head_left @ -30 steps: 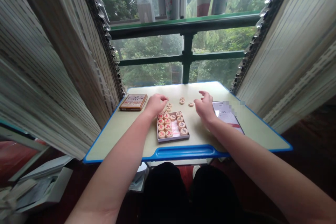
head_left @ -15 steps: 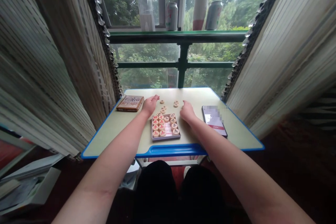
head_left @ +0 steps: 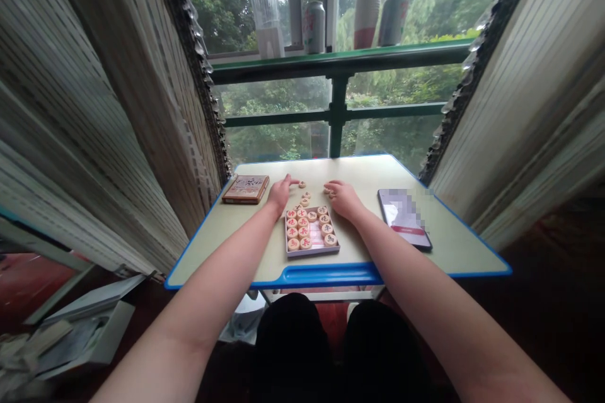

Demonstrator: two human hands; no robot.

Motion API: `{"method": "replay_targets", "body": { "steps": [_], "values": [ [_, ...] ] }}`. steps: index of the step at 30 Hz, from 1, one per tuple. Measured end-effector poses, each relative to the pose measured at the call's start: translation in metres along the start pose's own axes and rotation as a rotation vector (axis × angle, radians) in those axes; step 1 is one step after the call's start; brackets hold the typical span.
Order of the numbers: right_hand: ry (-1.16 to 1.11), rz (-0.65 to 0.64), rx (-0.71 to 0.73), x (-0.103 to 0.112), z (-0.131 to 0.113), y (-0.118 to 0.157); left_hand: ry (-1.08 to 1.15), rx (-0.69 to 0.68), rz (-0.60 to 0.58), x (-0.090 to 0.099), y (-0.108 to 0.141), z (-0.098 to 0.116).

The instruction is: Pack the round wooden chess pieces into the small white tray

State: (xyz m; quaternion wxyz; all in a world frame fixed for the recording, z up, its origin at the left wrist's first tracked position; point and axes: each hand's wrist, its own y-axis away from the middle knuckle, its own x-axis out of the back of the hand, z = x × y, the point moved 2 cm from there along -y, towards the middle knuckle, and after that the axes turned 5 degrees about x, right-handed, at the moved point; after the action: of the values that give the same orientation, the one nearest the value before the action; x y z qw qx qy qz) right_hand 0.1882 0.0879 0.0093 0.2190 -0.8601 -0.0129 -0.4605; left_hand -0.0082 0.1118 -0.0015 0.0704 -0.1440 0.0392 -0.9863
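My left hand (head_left: pixel 280 191) is at the far side of the table, with its fingers stretched toward a lone Chinese chess piece (head_left: pixel 302 184). A fingertip is at that piece's edge, perhaps touching it. My right hand (head_left: pixel 346 199) has its fingers curled over a couple of Chinese chess pieces (head_left: pixel 327 190) lying on the table. The thumb side is partly hidden. Between my hands and nearer me sits a shallow open box (head_left: pixel 312 253), with round wooden pieces in red and black characters along its left, back and right. Its pale bottom shows in the middle. Several loose pieces (head_left: pixel 305 203) lie just behind it.
A patterned box lid (head_left: pixel 246 189) lies on the left of the blue-edged table (head_left: pixel 212 245). At the right is a phone (head_left: pixel 404 219). Beyond the table stand a green railing (head_left: pixel 338 113) and cans (head_left: pixel 314 27); curtains (head_left: pixel 108 75) hang at both sides.
My right hand has moved left onto the loose pieces beside it. My left hand's fingers have come closer to the lone piece. The whole view has shifted and tilted slightly.
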Motion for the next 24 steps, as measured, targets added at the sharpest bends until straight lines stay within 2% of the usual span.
{"method": "replay_targets", "body": {
  "steps": [4,7,11,12,19,24],
  "values": [
    [0.033,-0.001,-0.003,0.003,-0.004,-0.002,-0.017,-0.043,-0.085,0.001,0.006,0.001],
    [0.042,-0.007,0.007,0.003,-0.006,-0.003,0.012,-0.071,-0.055,0.011,0.011,0.005],
    [0.064,-0.007,0.053,0.002,-0.007,-0.003,-0.365,-0.331,-0.080,0.023,0.013,0.016],
    [0.075,0.001,0.054,0.002,-0.007,-0.003,-0.408,-0.323,-0.067,0.026,0.012,0.018],
    [0.149,-0.074,0.065,0.002,-0.007,-0.005,-0.485,-0.234,-0.281,0.028,0.017,0.021],
    [0.142,-0.056,0.077,0.001,-0.005,-0.005,-0.419,-0.175,-0.249,0.031,0.023,0.028]
  ]
}}
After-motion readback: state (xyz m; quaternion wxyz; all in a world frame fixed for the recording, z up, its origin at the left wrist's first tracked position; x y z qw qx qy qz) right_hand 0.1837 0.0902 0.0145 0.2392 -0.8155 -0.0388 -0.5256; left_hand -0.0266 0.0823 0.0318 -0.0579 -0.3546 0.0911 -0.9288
